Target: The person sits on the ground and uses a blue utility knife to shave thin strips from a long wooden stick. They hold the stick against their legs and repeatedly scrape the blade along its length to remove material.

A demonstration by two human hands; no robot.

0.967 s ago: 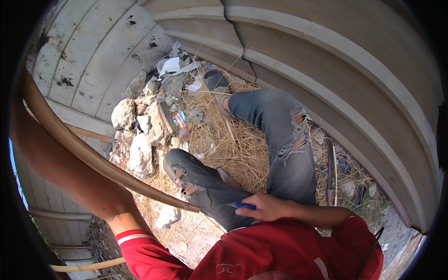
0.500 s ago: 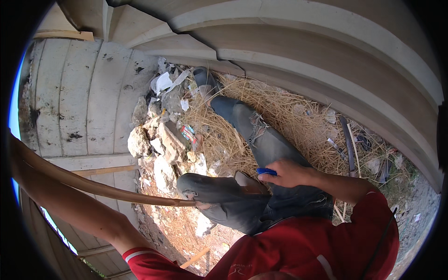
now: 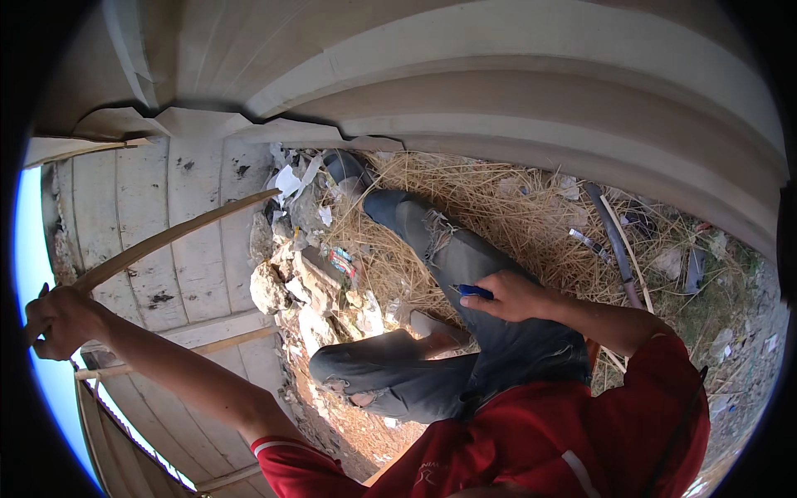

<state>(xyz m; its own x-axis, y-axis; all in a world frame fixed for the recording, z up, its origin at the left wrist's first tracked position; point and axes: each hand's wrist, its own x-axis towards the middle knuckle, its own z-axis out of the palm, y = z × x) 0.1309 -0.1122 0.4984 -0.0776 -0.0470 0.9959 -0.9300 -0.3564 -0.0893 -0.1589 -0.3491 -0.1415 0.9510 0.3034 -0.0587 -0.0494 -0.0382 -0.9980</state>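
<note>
My left hand (image 3: 65, 322), at the end of my outstretched arm on the far left, is closed round the lower end of a long, curved wooden strip (image 3: 170, 234). The strip rises to the right, and its free end lies in front of the pale panel wall. Over my right thigh, my right hand (image 3: 513, 297) grips a small blue-handled tool (image 3: 475, 291) with a short thin tip pointing left; its exact kind is too small to tell. My legs in torn dark jeans (image 3: 473, 253) are bent, one knee to the left and the other leg stretched toward the wall.
A corrugated metal sheet (image 3: 531, 100) curves across the top. Straw (image 3: 490, 195) covers the ground beyond my legs. Broken stones (image 3: 311, 282) and litter lie to the left of my knees. A dark pipe-like stick (image 3: 612, 232) and a thin pale stick (image 3: 624, 249) lie on the right.
The wooden strip has swung from near my left knee up and away to the left, its free end now raised. The view has shifted; my right hand still holds the blue tool.
</note>
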